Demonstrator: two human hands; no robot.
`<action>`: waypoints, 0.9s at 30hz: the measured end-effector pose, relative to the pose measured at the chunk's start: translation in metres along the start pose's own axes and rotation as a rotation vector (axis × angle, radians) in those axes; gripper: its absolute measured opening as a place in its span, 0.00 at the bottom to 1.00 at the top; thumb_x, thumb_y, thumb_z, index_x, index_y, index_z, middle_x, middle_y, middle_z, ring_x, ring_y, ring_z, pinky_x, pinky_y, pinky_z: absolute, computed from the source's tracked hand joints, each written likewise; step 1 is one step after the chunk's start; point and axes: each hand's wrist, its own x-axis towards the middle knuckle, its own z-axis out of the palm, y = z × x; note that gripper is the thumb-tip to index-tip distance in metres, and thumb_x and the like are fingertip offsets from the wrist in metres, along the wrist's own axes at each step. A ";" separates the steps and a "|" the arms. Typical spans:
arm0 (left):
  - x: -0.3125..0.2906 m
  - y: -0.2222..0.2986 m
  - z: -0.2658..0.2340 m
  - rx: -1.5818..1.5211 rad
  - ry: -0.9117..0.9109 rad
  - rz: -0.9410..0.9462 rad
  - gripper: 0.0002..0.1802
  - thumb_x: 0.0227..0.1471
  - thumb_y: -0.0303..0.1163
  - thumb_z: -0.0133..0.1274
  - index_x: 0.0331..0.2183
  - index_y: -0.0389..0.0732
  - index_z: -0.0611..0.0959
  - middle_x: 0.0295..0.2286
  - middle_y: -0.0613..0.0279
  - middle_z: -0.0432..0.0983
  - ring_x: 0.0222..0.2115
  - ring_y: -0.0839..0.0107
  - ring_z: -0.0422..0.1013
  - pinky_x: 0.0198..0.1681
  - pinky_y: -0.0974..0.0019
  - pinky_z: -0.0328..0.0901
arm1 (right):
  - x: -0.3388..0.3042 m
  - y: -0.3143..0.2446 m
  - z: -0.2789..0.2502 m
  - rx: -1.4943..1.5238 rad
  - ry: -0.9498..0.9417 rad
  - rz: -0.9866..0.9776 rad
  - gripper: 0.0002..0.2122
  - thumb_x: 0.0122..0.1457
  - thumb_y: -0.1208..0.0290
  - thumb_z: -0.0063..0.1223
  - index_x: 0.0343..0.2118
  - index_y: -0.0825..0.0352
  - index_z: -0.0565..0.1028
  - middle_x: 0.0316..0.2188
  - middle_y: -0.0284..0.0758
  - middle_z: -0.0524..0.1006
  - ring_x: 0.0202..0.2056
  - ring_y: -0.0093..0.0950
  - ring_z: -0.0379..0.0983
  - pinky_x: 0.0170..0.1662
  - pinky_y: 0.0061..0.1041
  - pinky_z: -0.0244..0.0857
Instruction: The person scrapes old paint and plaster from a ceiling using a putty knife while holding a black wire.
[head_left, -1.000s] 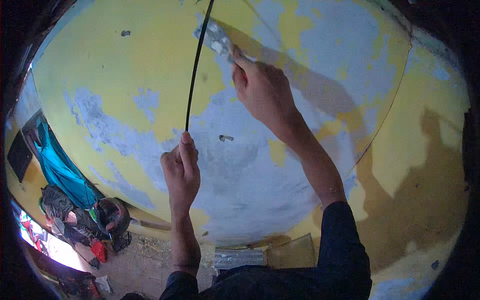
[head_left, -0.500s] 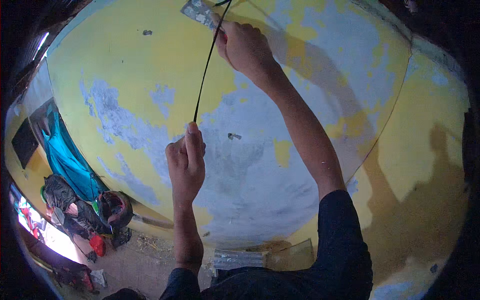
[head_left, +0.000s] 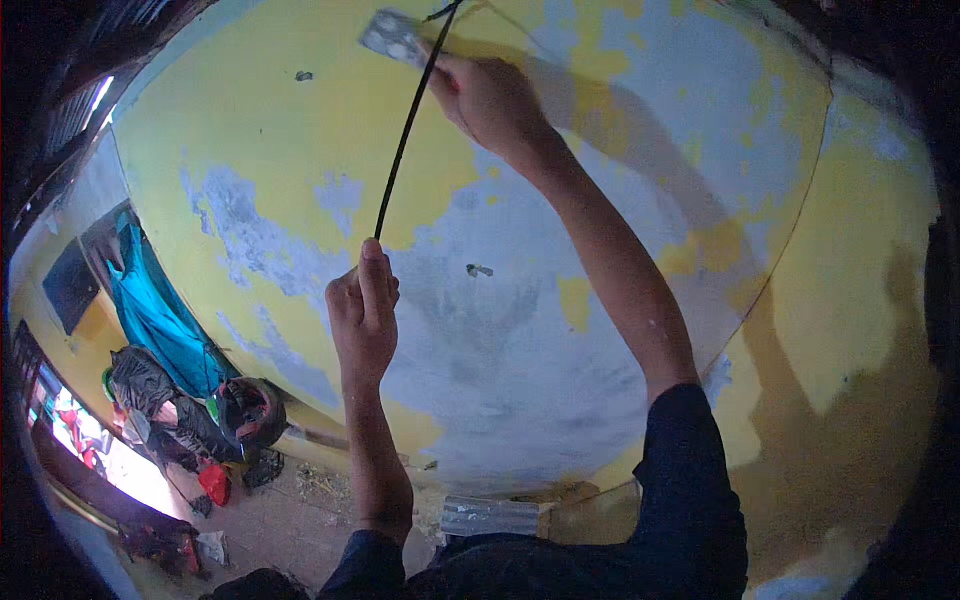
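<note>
High on a wall (head_left: 270,130) of peeling yellow paint, my right hand (head_left: 495,105) is closed round a flat scraper (head_left: 392,36). Its wide pale-spotted blade is at the yellow paint and slightly blurred; the handle is mostly hidden by my fingers. Lower and to the left, my left hand (head_left: 364,315) grips the bottom of a thin black cord (head_left: 404,150), thumb pointing up. The cord runs taut and slanting up to the top edge of the picture, passing in front of the scraper near my right hand. Grey-blue bare patches (head_left: 480,330) spread under the paint.
At the left hang a teal cloth (head_left: 160,310) and a dark square panel (head_left: 70,287). Below them lie a dark bundle (head_left: 145,382), a dark round helmet-like object (head_left: 250,412) and a red item (head_left: 214,482). A ridged grey sheet (head_left: 490,516) stands low by the wall.
The whole view has shifted slightly, with the wall moving right and down. Against the wall, the scraper has slid a little left. My left hand, still on the cord, has moved slightly left.
</note>
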 end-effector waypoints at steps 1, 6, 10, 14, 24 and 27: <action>0.003 0.001 -0.002 -0.002 0.001 0.005 0.29 0.65 0.49 0.41 0.16 0.47 0.57 0.14 0.76 0.46 0.14 0.84 0.44 0.16 0.72 0.39 | -0.014 0.001 -0.014 -0.029 0.009 -0.039 0.16 0.62 0.64 0.47 0.52 0.62 0.74 0.21 0.47 0.77 0.24 0.43 0.77 0.28 0.41 0.73; 0.008 -0.009 -0.007 0.001 -0.040 -0.019 0.29 0.65 0.49 0.42 0.16 0.47 0.58 0.13 0.76 0.47 0.14 0.84 0.45 0.16 0.71 0.39 | -0.125 -0.010 -0.092 -0.128 -0.149 0.245 0.20 0.60 0.65 0.54 0.56 0.59 0.71 0.18 0.42 0.73 0.21 0.37 0.75 0.27 0.37 0.70; 0.008 -0.023 -0.002 0.058 -0.009 -0.057 0.29 0.67 0.46 0.39 0.16 0.44 0.57 0.13 0.74 0.48 0.16 0.82 0.43 0.19 0.68 0.38 | -0.193 -0.007 -0.131 -0.168 -0.184 0.431 0.23 0.61 0.65 0.53 0.60 0.56 0.67 0.20 0.42 0.73 0.22 0.36 0.75 0.27 0.36 0.69; 0.004 -0.036 0.006 -0.049 -0.049 -0.096 0.29 0.67 0.47 0.39 0.17 0.44 0.57 0.14 0.74 0.46 0.16 0.83 0.43 0.19 0.69 0.38 | -0.212 0.000 -0.149 -0.275 -0.159 0.448 0.23 0.61 0.66 0.53 0.60 0.55 0.66 0.20 0.42 0.73 0.23 0.36 0.75 0.28 0.36 0.69; 0.003 -0.004 0.002 -0.109 -0.047 -0.041 0.28 0.66 0.48 0.41 0.16 0.48 0.57 0.13 0.76 0.46 0.13 0.85 0.43 0.16 0.72 0.37 | -0.149 0.015 -0.134 -0.235 -0.269 0.415 0.20 0.61 0.62 0.51 0.57 0.55 0.70 0.25 0.47 0.77 0.28 0.42 0.77 0.33 0.39 0.71; -0.001 0.003 0.005 -0.125 -0.061 0.008 0.28 0.66 0.47 0.41 0.16 0.47 0.58 0.13 0.76 0.46 0.13 0.85 0.43 0.15 0.72 0.38 | -0.122 0.012 -0.125 -0.223 -0.284 0.378 0.20 0.61 0.62 0.50 0.57 0.55 0.71 0.25 0.48 0.78 0.29 0.44 0.77 0.35 0.40 0.71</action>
